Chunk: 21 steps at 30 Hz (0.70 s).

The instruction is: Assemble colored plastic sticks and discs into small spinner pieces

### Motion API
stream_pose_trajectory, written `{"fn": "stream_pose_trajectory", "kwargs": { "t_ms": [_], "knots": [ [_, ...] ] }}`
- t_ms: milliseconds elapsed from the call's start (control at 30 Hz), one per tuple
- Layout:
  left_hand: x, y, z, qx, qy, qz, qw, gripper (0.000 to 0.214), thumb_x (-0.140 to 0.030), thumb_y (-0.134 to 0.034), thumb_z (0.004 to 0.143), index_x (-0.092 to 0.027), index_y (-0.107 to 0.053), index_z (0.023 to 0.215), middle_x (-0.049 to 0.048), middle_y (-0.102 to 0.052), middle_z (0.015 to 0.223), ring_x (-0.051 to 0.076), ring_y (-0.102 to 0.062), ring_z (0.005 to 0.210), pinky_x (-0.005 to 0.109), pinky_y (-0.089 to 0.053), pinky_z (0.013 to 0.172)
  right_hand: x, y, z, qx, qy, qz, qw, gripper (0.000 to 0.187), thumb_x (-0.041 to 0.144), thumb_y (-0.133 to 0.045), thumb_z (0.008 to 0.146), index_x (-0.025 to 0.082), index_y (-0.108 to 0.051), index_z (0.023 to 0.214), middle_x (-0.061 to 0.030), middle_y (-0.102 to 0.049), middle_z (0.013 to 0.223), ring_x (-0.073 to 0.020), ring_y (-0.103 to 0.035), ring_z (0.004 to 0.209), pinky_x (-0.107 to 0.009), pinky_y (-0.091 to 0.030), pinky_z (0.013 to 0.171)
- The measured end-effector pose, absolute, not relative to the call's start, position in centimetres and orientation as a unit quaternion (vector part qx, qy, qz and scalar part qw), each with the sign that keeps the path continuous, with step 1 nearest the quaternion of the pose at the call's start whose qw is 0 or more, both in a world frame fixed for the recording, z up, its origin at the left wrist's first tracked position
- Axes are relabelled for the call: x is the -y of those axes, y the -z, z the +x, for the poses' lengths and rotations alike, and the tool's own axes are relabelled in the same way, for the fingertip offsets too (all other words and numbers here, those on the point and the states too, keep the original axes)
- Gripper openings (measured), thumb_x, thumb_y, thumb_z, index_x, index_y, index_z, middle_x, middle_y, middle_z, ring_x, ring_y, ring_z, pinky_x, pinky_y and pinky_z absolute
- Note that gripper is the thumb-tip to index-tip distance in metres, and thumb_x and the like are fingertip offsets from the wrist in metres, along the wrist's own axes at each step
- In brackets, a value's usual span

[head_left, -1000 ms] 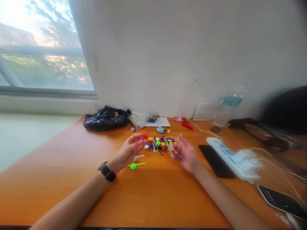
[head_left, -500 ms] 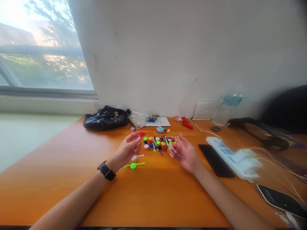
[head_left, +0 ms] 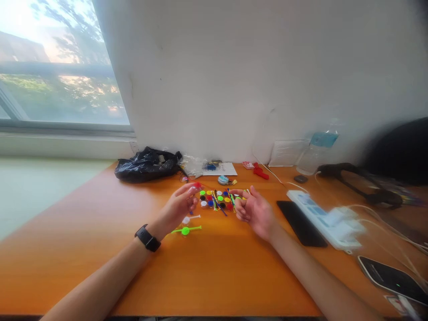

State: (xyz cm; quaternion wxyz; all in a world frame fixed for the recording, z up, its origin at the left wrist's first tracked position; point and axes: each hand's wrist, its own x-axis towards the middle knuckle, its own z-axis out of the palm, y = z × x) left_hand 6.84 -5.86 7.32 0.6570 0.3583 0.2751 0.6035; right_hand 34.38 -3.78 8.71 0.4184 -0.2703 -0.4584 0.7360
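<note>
My left hand (head_left: 182,199), a black watch on its wrist, is closed on a small red plastic disc (head_left: 198,185) at its fingertips. A thin red stick seems to run out from the disc, though it is blurred. My right hand (head_left: 252,209) is open, thumb and index finger apart. It hovers beside a bundle of coloured sticks (head_left: 231,199). Between the hands lie rows of coloured discs (head_left: 210,203) and another stick bundle (head_left: 216,203). Below my left hand are a green disc on a green stick (head_left: 185,231) and a white disc on a white stick (head_left: 186,220).
A black plastic bag (head_left: 147,164) and a white paper sheet (head_left: 225,169) lie by the wall. A small round blue-and-white item (head_left: 223,180) sits nearer. On the right are a black phone-like slab (head_left: 299,223), a power strip (head_left: 321,218) with cables, a bottle (head_left: 309,160) and another device (head_left: 393,278).
My left hand has shifted very slightly with the red disc, which sits a little higher. My right hand holds nearly the same pose.
</note>
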Motion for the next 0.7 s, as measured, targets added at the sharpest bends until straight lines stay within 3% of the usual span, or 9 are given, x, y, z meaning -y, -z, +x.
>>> {"fn": "stream_pose_trajectory", "kwargs": {
  "t_ms": [233,433,567,700],
  "knots": [
    [5.6,-7.1,6.6,-0.253,-0.607,0.320,0.682,0.033,-0.019,-0.086,0.082,-0.020,-0.074,0.113,0.0090,-0.079,0.113,0.012,-0.074,0.078,0.022,-0.062,0.076,3.6,-8.4,34.5,0.460,-0.741,-0.261,0.414,0.053,0.068,-0.049,0.100,0.019,-0.068,0.109,0.0025,-0.047,0.061,-0.0122,-0.025,0.050,-0.030,-0.019,0.053],
    [5.8,-6.9,7.2,-0.294,-0.560,0.326,0.703,0.023,-0.004,-0.074,0.082,-0.011,-0.076,0.104,0.0133,-0.080,0.109,0.017,-0.078,0.094,0.023,-0.063,0.089,3.5,-8.2,34.5,0.456,-0.740,-0.257,0.422,0.051,0.065,-0.048,0.101,0.020,-0.067,0.116,0.0019,-0.050,0.065,-0.0116,-0.026,0.051,-0.029,-0.018,0.052],
    [6.2,-6.9,7.7,-0.325,-0.535,0.351,0.697,0.019,-0.019,-0.079,0.086,-0.012,-0.075,0.103,0.0130,-0.079,0.111,0.022,-0.079,0.098,0.026,-0.063,0.086,3.3,-8.1,34.4,0.459,-0.736,-0.258,0.426,0.049,0.064,-0.050,0.101,0.020,-0.067,0.115,0.0015,-0.051,0.067,-0.0116,-0.026,0.052,-0.029,-0.018,0.053],
    [6.3,-6.8,7.8,-0.366,-0.543,0.372,0.658,0.032,-0.029,-0.093,0.076,-0.017,-0.066,0.091,0.0051,-0.077,0.095,0.018,-0.079,0.085,0.022,-0.061,0.072,3.3,-8.1,34.3,0.473,-0.727,-0.270,0.418,0.045,0.062,-0.053,0.100,0.021,-0.065,0.112,0.0021,-0.051,0.067,-0.0116,-0.026,0.052,-0.029,-0.018,0.054]
  ]
}}
